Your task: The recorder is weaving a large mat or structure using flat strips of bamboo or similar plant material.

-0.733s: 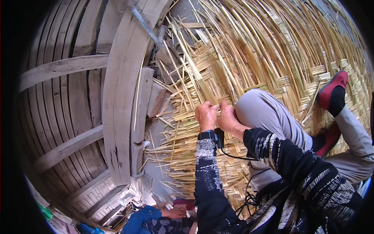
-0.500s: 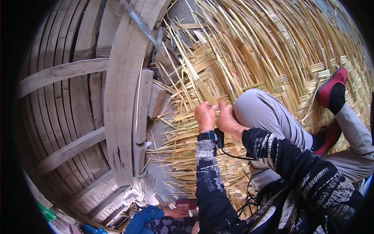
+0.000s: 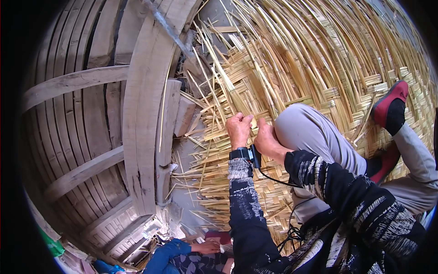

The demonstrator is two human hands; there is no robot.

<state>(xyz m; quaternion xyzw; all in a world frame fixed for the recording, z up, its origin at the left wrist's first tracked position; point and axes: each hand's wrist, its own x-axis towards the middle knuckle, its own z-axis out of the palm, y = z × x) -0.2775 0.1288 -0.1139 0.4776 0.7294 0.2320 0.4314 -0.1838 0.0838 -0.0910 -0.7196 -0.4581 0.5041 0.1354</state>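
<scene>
My left hand (image 3: 238, 130) is closed in a pinch over pale reed strips of the woven mat (image 3: 331, 93), close to its frayed left part. My right hand (image 3: 268, 139) is beside it, fingers curled on the strips, against my bent knee (image 3: 301, 128) in grey trousers. Exactly which strip each holds is partly hidden by the fingers. A watch with a small black device and cable (image 3: 251, 155) is on my left wrist. Loose long reeds (image 3: 223, 75) fan upward from just above my hands.
Left, a weathered wooden plank structure (image 3: 141, 114) with beams and a long bluish rod (image 3: 169, 27) borders the mat; grey floor (image 3: 182, 155) shows between. Another person's hand (image 3: 207, 246) and blue sleeve (image 3: 171, 249) are at the bottom. My red-and-black shoe (image 3: 388, 105) rests on the mat at right.
My left hand has moved slightly up and to the left, leaving a little more space from my right hand, which stays nearly still.
</scene>
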